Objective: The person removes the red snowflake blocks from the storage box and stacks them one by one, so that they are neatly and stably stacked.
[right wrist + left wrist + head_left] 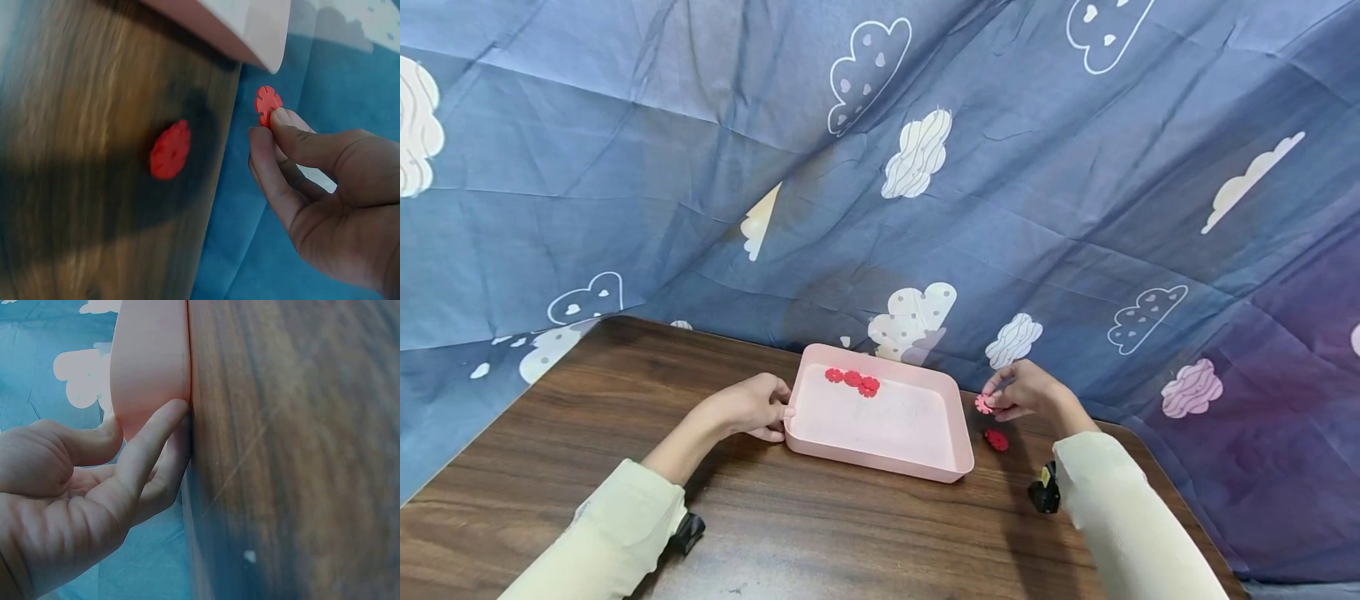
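A shallow pink tray [880, 463] lies on the brown table. My left hand [752, 408] grips its left side, thumb over the rim and fingers against the outer wall [152, 359]. Past the tray's right end, my right hand [1028, 390] pinches a red notched plastic disc [267, 104] between thumb and fingertips, raised above the table. Below that hand, more red notched discs [170, 151] lie overlapping on the wood. Inside the tray, several red discs [852, 378] sit in a row by the back left.
The wood-grain table [805, 533] runs up to a blue cloth [820, 250] printed with clouds, which hangs behind it. Black straps with small devices [1045, 490] sit at both wrists.
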Motion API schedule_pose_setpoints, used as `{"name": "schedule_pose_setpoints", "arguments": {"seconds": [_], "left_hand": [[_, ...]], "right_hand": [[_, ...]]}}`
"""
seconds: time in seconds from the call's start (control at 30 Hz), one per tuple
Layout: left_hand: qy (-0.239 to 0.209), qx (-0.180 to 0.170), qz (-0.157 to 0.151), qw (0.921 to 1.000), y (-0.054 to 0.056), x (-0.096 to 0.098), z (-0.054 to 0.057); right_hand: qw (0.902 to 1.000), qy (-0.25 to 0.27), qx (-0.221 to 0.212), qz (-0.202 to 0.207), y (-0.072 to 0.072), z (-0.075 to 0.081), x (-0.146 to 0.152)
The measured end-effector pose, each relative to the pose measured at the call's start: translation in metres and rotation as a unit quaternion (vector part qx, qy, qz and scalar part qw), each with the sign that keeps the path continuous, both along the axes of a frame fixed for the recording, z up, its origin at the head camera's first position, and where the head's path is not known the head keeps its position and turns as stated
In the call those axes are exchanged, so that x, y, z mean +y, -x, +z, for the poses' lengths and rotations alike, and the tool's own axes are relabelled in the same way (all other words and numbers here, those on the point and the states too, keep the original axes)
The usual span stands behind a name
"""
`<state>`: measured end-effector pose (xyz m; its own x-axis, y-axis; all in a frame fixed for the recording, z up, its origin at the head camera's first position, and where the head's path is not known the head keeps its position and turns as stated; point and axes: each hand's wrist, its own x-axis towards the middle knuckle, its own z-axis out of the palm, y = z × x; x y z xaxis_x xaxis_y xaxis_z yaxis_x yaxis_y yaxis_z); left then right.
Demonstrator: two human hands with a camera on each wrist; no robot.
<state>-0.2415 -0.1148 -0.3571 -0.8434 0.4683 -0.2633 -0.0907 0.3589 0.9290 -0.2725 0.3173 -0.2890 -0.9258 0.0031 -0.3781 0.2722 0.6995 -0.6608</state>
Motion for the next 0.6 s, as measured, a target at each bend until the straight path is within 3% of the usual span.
{"name": "schedule_pose_setpoints", "arguments": {"seconds": [0.33,0.6], "left_hand": [[0.002,0.004,-0.005,1.0,0.001,-0.002,-0.001],[-0.001,0.001,-0.005,1.0,0.0,-0.001,0.0]], "right_hand": [[0.9993,0.011,-0.028,-0.024,-0.013,-0.018,0.032],[0.9985,0.018,-0.039,-0.034,-0.018,-0.031,0.041]]}}
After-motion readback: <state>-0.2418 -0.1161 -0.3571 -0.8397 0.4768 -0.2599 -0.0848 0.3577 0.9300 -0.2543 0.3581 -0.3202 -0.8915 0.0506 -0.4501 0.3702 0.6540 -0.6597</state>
